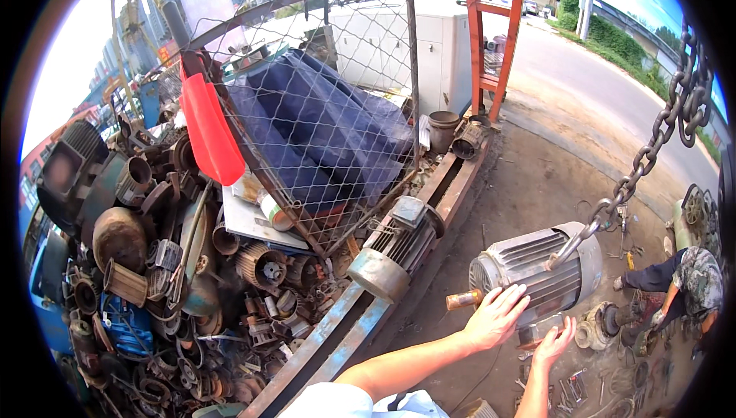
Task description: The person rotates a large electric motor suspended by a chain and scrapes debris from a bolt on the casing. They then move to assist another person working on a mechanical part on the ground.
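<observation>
A large grey electric motor (537, 268) with a finned housing hangs sideways from a heavy chain (642, 161), a hook (573, 245) joining the two at its top. A rusty shaft (462, 300) sticks out of its left end. My left hand (497, 317) rests against the motor's lower left side beside the shaft, fingers stretched out. Lower and to the right, my right hand (553, 344) is raised with its fingers apart by the small box (537, 330) on the motor's underside. Whether its palm touches the box I cannot tell.
A smaller motor (395, 249) sits on a steel beam (337, 345) to my left. Scrap motor parts (146, 265) are heaped beyond, near a wire mesh gate (330, 111). At right a person (690, 288) bends over parts; loose tools (571, 391) lie on the ground.
</observation>
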Tool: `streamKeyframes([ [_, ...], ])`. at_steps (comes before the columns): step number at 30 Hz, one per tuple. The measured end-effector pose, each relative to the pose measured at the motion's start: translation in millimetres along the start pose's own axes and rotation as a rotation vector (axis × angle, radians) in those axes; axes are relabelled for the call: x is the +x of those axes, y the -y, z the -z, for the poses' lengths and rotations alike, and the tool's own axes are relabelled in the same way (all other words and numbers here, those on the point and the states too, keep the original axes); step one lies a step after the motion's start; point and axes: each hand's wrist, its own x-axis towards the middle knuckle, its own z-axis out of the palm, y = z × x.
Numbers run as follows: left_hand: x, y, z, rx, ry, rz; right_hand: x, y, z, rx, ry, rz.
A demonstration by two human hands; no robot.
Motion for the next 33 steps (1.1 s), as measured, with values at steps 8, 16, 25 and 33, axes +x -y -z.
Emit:
streamKeyframes([
  [8,0.9,4.6,-1.3,-0.012,0.003,-0.045,-4.3,15.9,8.3,-0.025,-0.022,-0.046],
  [16,7.1,7.3,7.2,-0.039,0.016,-0.051,-9.0,18.2,11.0,-0.068,0.001,-0.078],
  [25,9.0,14.6,22.8,-0.033,-0.029,-0.067,-69.6,25.5,31.3,0.410,0.085,-0.337],
  [33,40.8,4.4,31.9,0.010,-0.039,-0.065,-346.8,-132.3,90.8,-0.183,0.644,-0.906],
])
